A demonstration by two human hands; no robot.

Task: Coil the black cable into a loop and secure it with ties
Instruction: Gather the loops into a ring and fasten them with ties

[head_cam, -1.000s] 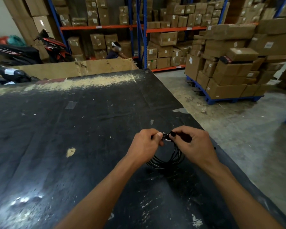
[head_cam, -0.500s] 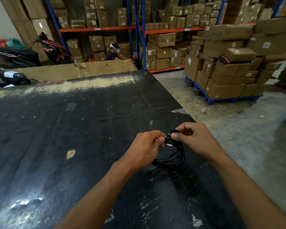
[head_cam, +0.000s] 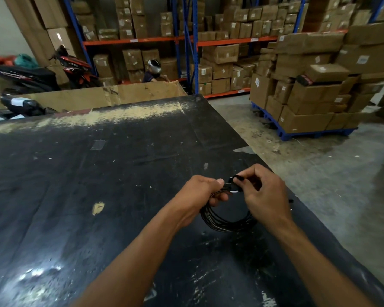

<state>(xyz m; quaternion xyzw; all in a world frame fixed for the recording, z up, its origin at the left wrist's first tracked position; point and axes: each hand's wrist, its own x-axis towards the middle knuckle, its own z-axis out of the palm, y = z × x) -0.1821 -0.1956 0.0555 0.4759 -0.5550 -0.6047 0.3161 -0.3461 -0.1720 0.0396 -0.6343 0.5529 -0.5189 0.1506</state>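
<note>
The black cable [head_cam: 225,222] is wound into a small round coil of several turns, held just above the black table [head_cam: 98,185] near its right edge. My left hand [head_cam: 203,192] is closed around the coil's upper left part. My right hand [head_cam: 264,191] pinches a black tie [head_cam: 235,179] with a small white piece at the top of the coil, between thumb and forefinger. The lower half of the loop hangs free between my wrists. The upper part of the coil is hidden inside my fingers.
The scuffed table drops off to a concrete floor [head_cam: 319,173] on the right. A large open cardboard bin [head_cam: 111,96] stands behind the table. Boxes on a blue pallet [head_cam: 308,103] and shelving racks [head_cam: 186,41] fill the back, with a person [head_cam: 152,72] and motorbikes [head_cam: 31,76] there.
My right hand has lifted and opened its grip toward the coil's top, now pinching the tie there. My left hand stays clamped on the coil, which has shifted slightly toward me.
</note>
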